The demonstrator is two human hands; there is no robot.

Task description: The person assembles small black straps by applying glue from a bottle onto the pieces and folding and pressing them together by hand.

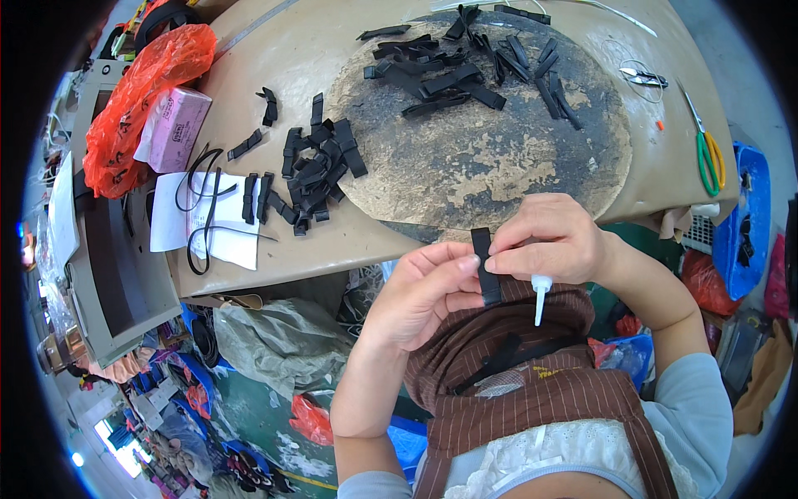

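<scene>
Left hand (428,291), right hand (555,243) (with white nozzle-tipped applicator (541,293)) pinch flat black fabric strip (482,249) by worktop (353,243) edge; likely light, soft, best gripped at sides.

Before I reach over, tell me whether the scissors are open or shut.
Shut: the scissors show their blades together in one narrow line, handles side by side.

bright, soft light is washing the table (266,58); shadow is darkening the space beneath it. below-left of it, 2 white patches (129,461) are glaring, and fisheye distortion is bending blurred clutter (170,437) toward a black rim.
</scene>
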